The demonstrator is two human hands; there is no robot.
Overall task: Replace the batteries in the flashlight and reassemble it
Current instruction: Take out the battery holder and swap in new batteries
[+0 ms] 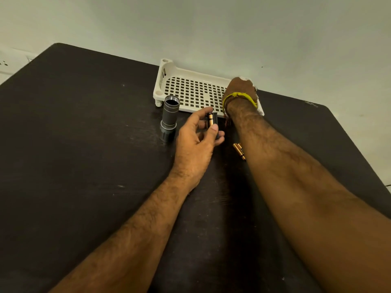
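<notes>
The grey flashlight body (169,117) stands head-down on the dark table (84,144), its threaded open end facing up. My left hand (197,138) holds a black battery holder (214,121) with a copper-coloured battery showing in it. My right hand (241,87) reaches into the far right corner of the white perforated tray (190,89); its fingers are hidden behind the back of the hand, so what they hold cannot be seen. Two loose copper-and-black batteries (239,150) lie on the table beside my right forearm.
The tray sits against the pale wall (211,28) at the table's far edge. A yellow band circles my right wrist. The table's left and right corners fall away at the frame sides.
</notes>
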